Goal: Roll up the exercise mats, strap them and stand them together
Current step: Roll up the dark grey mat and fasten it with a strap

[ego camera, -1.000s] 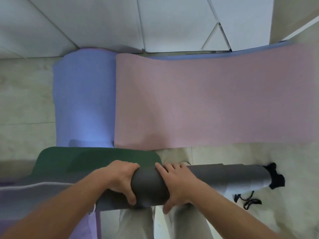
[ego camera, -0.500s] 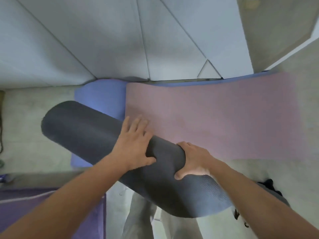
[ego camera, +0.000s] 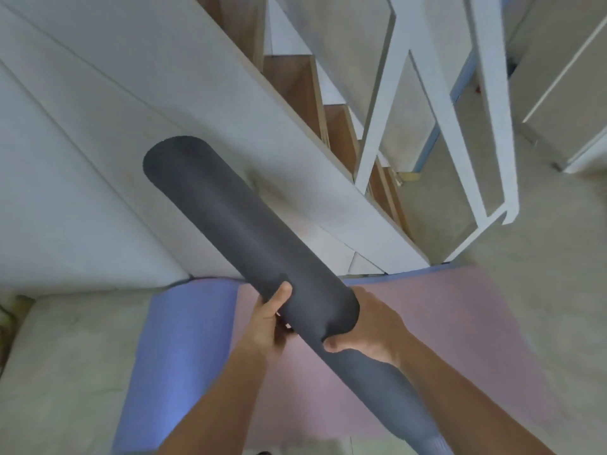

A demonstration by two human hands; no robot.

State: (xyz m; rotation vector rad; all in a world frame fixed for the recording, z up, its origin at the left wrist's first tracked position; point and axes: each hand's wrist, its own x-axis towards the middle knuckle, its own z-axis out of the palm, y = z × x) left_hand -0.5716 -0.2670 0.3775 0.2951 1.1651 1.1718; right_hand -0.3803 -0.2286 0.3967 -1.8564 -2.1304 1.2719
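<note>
On pale floor (ego camera: 65,356), pink mat (ego camera: 443,323) over blue mat (ego camera: 177,356) — white staircase (ego camera: 289,80)

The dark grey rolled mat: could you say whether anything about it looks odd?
No strap shows on the visible part of the dark grey rolled mat, gripped by left hand and right hand, whose thumb dents it.

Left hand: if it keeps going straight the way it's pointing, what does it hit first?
The left hand grips the rolled dark grey mat, which lies across its line. Beyond that stands the white stair side panel; how far off is unclear.
</note>
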